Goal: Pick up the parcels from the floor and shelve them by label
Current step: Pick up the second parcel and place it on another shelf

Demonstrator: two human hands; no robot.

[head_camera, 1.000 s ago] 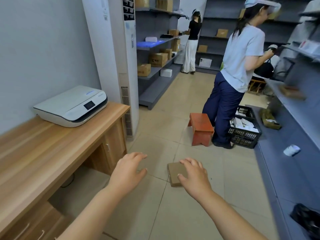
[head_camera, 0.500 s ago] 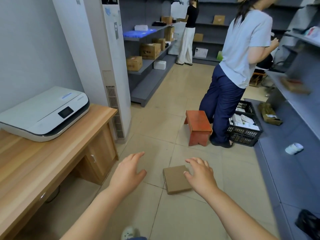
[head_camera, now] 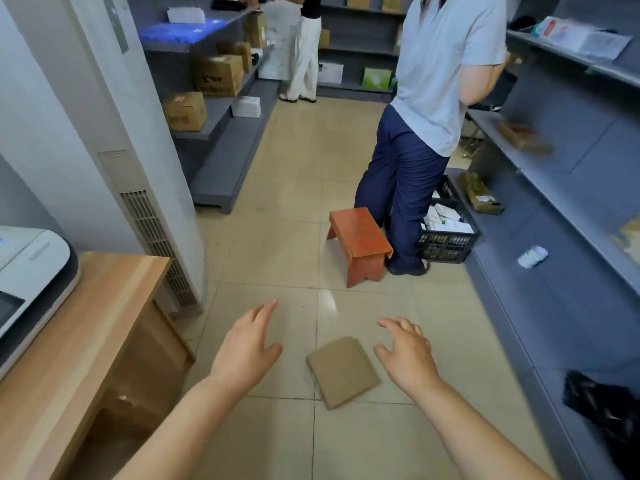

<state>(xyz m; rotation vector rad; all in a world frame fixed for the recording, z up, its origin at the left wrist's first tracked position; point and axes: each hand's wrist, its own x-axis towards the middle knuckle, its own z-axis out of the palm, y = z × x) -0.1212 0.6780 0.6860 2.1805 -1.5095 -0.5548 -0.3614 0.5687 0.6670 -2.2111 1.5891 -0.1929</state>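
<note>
Head view: a flat brown cardboard parcel (head_camera: 343, 371) lies on the tiled floor (head_camera: 277, 258), across a grout joint, turned at an angle to the tile lines. The left hand (head_camera: 246, 353) is extended palm down to the left of the parcel, fingers spread and loosely straight, holding nothing and clear of the cardboard. The right hand (head_camera: 406, 355) is extended palm down just to the right of the parcel, fingers spread and slightly curled, also empty; contact with the parcel's right edge cannot be confirmed from this angle, though a narrow strip of floor appears between them. A wooden bench (head_camera: 79, 348) occupies the left side, with a white printer (head_camera: 31, 282) at its far left edge. A white floor-standing air conditioner (head_camera: 138, 161) stands past the bench's far corner. An orange stool (head_camera: 360, 242) stands on the floor beyond the parcel. A person in a light shirt and dark trousers (head_camera: 419, 133) stands beside the stool, next to a black crate (head_camera: 446, 237). Grey shelves (head_camera: 571, 188) line the right wall.
</note>
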